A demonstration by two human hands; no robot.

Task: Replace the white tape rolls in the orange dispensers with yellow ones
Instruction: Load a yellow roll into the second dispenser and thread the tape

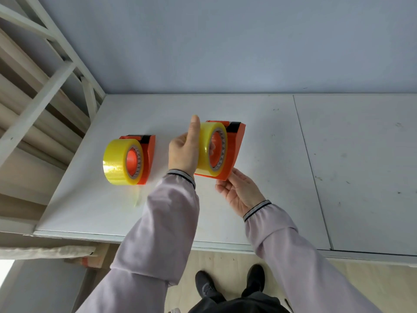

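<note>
Yellow roll (206,150) seated on the hub of the right orange dispenser (234,150), axis pointing toward three o'clock. Left hand (184,152) at its nine o'clock, fingers wrapped around the roll, thumb up. Right hand (240,193) at six o'clock, fingertips pinching the dispenser's lower edge. Left dispenser (147,159), well apart on the table (293,177), holds a second yellow roll (117,163). No white roll visible.
</note>
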